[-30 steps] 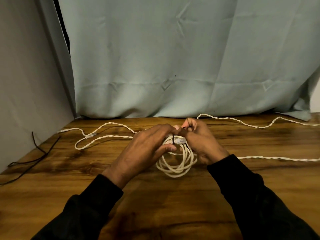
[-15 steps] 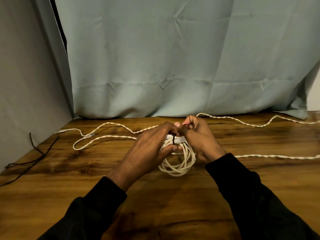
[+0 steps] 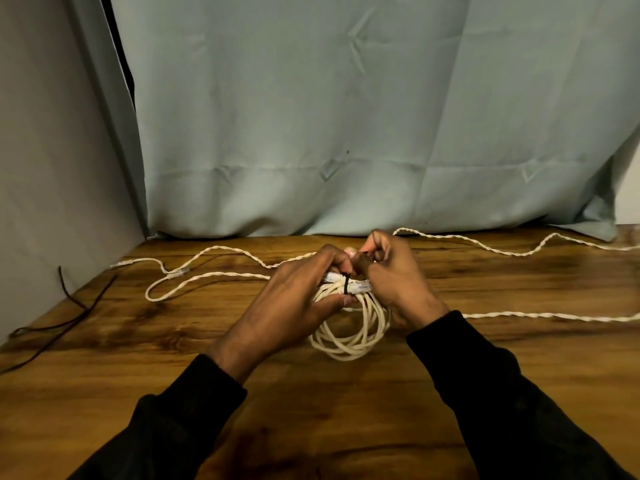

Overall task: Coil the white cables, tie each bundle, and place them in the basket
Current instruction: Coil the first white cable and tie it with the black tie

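A coiled white cable [image 3: 349,336] rests on the wooden table [image 3: 311,410] in the middle of the head view. A thin black tie [image 3: 345,284] wraps the top of the coil beside its white connectors. My left hand [image 3: 294,303] grips the coil's top left, thumb under it and fingers over it. My right hand [image 3: 394,278] pinches the tie's ends just above the coil, its fingers curled. A loose twisted white cable [image 3: 207,277] loops across the table to the left, and another stretch [image 3: 554,317] runs off to the right. No basket is in view.
A thin black wire [image 3: 69,306] lies at the table's left edge next to a grey wall [image 3: 52,168]. A pale green curtain [image 3: 346,116] hangs right behind the table. More twisted white cable [image 3: 519,252] snakes along the back right.
The view has tilted slightly. Both hands stay at the coil's top; the right hand's fingers have shifted a little higher on the tie ends.
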